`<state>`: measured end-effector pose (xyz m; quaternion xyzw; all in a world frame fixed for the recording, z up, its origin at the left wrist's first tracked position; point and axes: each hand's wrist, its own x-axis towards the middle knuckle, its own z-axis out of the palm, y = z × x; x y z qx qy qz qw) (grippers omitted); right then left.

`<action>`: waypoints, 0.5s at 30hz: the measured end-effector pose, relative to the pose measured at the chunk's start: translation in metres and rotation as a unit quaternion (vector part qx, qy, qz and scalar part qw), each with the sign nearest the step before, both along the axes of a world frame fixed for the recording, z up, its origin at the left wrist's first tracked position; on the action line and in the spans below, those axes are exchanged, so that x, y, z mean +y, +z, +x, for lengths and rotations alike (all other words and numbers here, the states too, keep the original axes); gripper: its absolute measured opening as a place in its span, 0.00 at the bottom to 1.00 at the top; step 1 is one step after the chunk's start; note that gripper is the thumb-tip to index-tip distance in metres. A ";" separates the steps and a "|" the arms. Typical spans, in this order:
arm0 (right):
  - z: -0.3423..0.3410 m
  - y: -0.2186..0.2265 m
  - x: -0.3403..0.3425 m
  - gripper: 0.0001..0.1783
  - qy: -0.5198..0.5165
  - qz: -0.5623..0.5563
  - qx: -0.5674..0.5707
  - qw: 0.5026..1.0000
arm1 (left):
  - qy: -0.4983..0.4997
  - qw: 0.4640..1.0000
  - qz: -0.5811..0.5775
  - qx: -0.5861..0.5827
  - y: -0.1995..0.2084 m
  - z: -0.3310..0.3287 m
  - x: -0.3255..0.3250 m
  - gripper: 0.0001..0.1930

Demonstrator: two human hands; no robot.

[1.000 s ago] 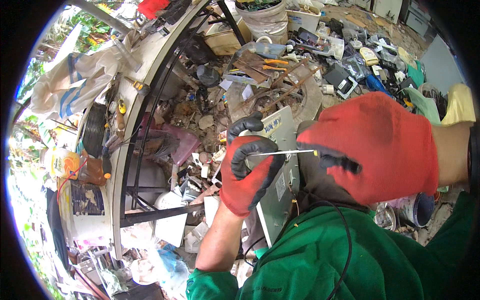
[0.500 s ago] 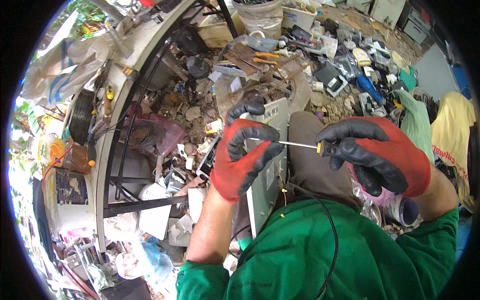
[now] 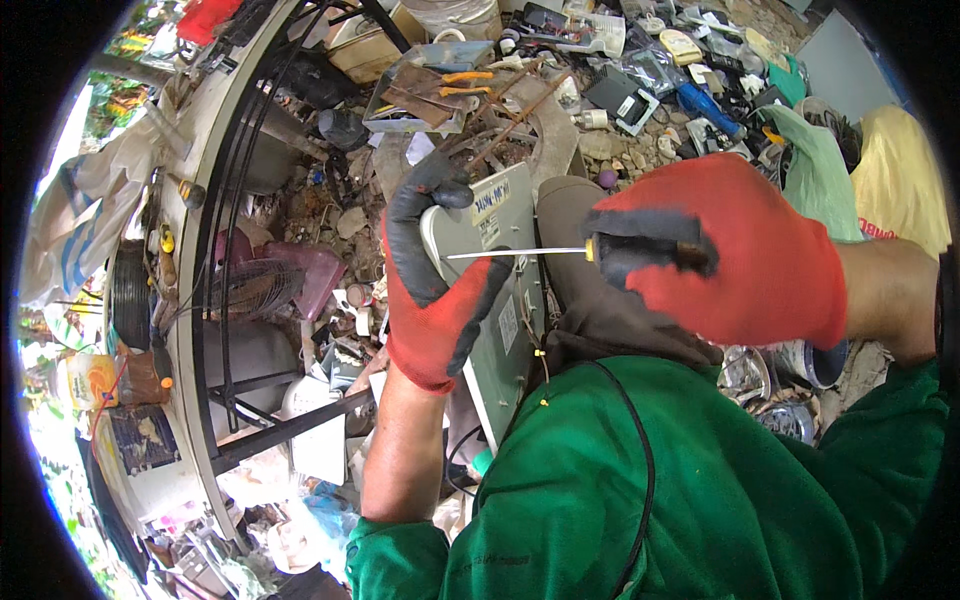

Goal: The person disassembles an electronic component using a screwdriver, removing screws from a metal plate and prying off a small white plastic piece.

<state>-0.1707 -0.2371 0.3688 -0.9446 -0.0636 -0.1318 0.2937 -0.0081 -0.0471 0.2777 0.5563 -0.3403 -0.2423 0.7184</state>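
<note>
My right hand (image 3: pixel 725 255), in a red and black glove, wraps round the dark handle of a screwdriver (image 3: pixel 545 251). Its yellow collar shows at the fingers, and the thin metal shaft points left. A pale flat casing (image 3: pixel 515 290) with labels stands tilted against my lap, behind the shaft. Over its upper left corner is my left hand (image 3: pixel 425 270), gloved alike, thumb and index finger spread apart. The shaft tip lies across the gap between them; whether it touches the casing I cannot tell. The thumb lies before the casing's face.
A white-edged table frame (image 3: pixel 200 300) with black bars stands at left. Beyond my knees sits a tray (image 3: pixel 410 110) with orange-handled pliers (image 3: pixel 465 83). Scrap electronics (image 3: pixel 620 95) cover the ground at far right, beside green (image 3: pixel 820 165) and yellow bags (image 3: pixel 900 180). A black cord (image 3: pixel 640 430) crosses my shirt.
My left fingers have let go of the screwdriver shaft and spread apart. My right hand has turned over and closed fully round the handle. The view has shifted.
</note>
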 end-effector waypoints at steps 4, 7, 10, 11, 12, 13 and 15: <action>0.000 -0.007 -0.003 0.20 0.077 -0.240 -0.061 0.966 | 0.020 0.998 0.025 -0.057 -0.007 0.009 0.001 0.39; 0.009 -0.007 -0.005 0.20 0.062 -0.197 -0.075 0.975 | 0.025 0.997 0.040 -0.066 -0.008 0.011 -0.003 0.36; 0.022 -0.015 -0.015 0.16 0.028 0.029 -0.059 0.997 | 0.025 0.999 0.036 -0.014 -0.001 0.006 -0.011 0.32; 0.023 -0.014 -0.017 0.15 0.004 0.125 -0.024 0.992 | 0.026 0.998 0.038 -0.033 -0.003 0.007 -0.011 0.31; 0.020 -0.008 -0.020 0.14 -0.031 0.230 0.075 0.970 | 0.027 0.997 0.041 -0.052 -0.005 0.009 -0.011 0.31; 0.015 -0.010 -0.023 0.14 -0.035 0.266 0.145 0.952 | 0.022 0.996 0.040 -0.074 -0.007 0.009 -0.011 0.30; 0.009 -0.015 -0.035 0.15 -0.021 0.252 0.252 0.934 | 0.012 0.992 0.038 -0.117 -0.012 0.010 -0.013 0.29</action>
